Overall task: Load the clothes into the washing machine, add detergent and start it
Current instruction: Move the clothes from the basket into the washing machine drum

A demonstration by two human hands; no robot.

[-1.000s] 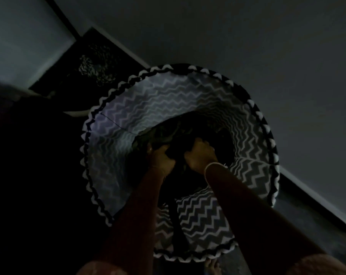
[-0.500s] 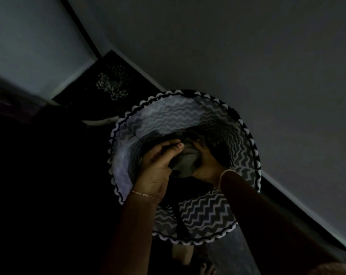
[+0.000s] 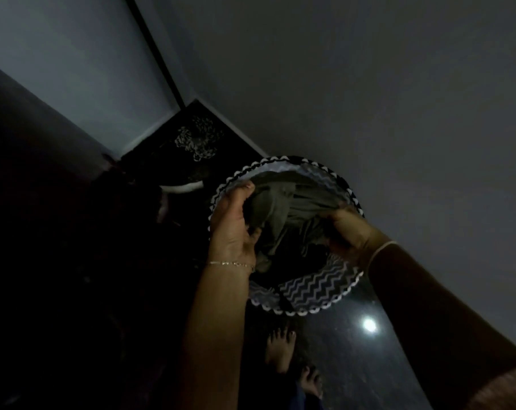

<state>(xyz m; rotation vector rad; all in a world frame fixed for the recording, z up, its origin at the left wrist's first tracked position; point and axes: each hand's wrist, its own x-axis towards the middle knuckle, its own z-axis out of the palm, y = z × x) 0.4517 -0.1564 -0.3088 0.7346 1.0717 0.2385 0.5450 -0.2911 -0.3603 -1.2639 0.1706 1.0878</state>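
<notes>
A round laundry basket [image 3: 316, 287] with a black-and-white zigzag lining stands on the floor against the wall. A bundle of grey-olive clothes [image 3: 283, 211] is raised to the level of its rim. My left hand [image 3: 234, 229] grips the bundle's left side, thumb over the top. On the right side my right hand [image 3: 347, 232] clutches the same bundle. Darker clothes lie deeper in the basket, mostly hidden. The room is very dim. No washing machine or detergent is in view.
A grey wall [image 3: 369, 99] rises right behind the basket. In the corner a dark mat [image 3: 197, 140] with a pale pattern lies on the floor. My bare feet [image 3: 280, 350] stand just below the basket on a shiny floor. The left side is black shadow.
Both hands have lifted the grey-olive bundle from deep in the basket up to its rim. The view has pulled back, so the basket looks smaller.
</notes>
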